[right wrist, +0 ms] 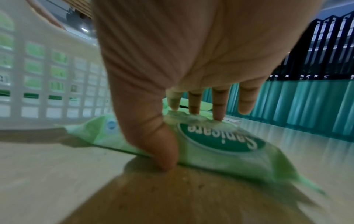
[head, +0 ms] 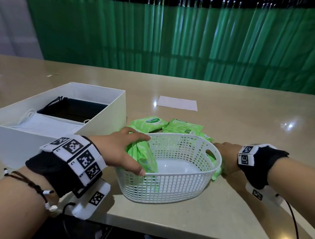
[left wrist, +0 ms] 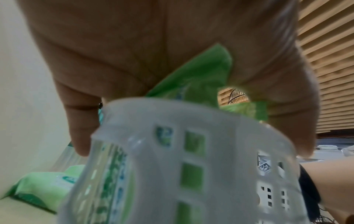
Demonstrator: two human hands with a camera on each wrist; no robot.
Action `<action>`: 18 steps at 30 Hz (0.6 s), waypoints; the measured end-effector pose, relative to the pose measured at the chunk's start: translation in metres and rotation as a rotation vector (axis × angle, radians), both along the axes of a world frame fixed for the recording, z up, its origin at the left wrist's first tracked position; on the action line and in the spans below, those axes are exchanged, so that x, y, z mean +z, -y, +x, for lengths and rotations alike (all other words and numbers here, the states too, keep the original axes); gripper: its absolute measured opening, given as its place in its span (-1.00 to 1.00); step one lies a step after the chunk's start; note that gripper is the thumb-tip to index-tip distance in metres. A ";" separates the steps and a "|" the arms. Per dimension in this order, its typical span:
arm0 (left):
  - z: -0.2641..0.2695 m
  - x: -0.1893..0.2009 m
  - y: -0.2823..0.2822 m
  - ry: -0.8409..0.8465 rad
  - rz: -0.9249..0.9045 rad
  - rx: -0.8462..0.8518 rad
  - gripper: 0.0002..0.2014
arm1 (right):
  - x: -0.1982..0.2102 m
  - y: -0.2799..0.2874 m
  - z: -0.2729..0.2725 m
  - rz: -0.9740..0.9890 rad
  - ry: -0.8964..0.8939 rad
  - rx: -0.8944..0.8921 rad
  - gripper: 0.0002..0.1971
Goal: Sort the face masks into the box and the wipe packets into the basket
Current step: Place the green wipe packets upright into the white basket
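The beige counter (head: 229,126) carries everything, with the white basket (head: 167,187) as its landmark near the front edge. To the left of the basket stands the white box (head: 115,111), larger than it, open on top; inside lie black face masks (head: 73,107) at the far end and white face masks (head: 42,123) at the near end. The basket itself has a gridded wall and a bare white floor, except at its left end, where the left hand (head: 117,150) reaches over the rim and its grip is closed round a green wipe packet (head: 143,156) held on edge inside. Just right of the basket, the right hand (head: 224,154) presses down on another green packet (right wrist: 220,145) lying flat on the counter, thumb at the near edge and fingers (right wrist: 194,103) at the far edge, pinching it. Behind the basket lie more green packets (head: 167,126), touching one another. Farther behind sits a white sheet of paper (head: 177,103), well apart. A green curtain (head: 179,40) hangs beyond the counter.
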State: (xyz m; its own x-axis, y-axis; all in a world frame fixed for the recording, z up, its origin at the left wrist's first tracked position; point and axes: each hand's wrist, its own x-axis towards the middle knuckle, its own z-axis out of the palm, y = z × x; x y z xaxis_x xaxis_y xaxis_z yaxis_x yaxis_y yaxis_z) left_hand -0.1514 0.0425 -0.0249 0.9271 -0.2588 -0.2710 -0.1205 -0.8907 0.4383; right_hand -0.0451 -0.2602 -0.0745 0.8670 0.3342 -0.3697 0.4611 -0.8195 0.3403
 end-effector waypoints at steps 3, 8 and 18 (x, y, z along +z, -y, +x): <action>0.000 -0.002 0.000 0.009 -0.001 0.002 0.15 | -0.003 0.002 0.002 -0.070 0.051 0.004 -0.13; 0.000 -0.004 0.001 0.026 0.001 0.006 0.16 | 0.000 0.008 -0.002 -0.070 0.011 -0.044 -0.07; 0.000 -0.010 -0.001 0.062 -0.031 -0.002 0.16 | 0.053 0.051 -0.012 0.479 0.204 -0.431 0.16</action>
